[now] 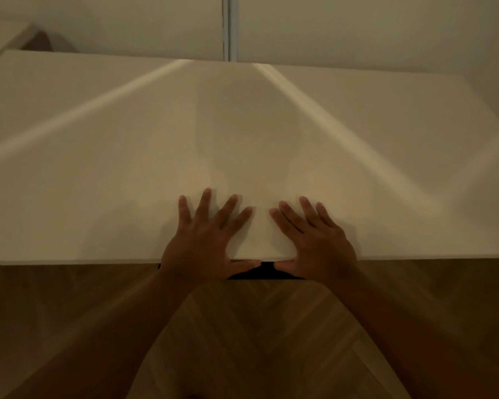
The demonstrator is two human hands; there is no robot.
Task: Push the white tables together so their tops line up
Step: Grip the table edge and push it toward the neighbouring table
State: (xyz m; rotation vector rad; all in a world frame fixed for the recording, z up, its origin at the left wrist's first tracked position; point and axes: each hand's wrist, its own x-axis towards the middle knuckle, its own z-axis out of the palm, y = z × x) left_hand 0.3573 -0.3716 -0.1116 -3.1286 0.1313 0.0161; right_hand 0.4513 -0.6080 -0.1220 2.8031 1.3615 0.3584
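A wide white table top [113,174] fills the middle of the head view, its near edge running across in front of me. My left hand [205,240] lies flat on the top near that edge, fingers spread and straight, thumb along the edge. My right hand [314,240] lies the same way just to the right. A second white table [0,38] shows at the far left corner, apart from this one. Motion blur smears the top; I cannot tell whether a seam runs across it.
A white wall [357,27] with a vertical seam [229,27] stands right behind the table's far edge. Wooden herringbone floor [257,326] lies below the near edge, between my forearms. A dark strip [267,272] sits under the edge between my thumbs.
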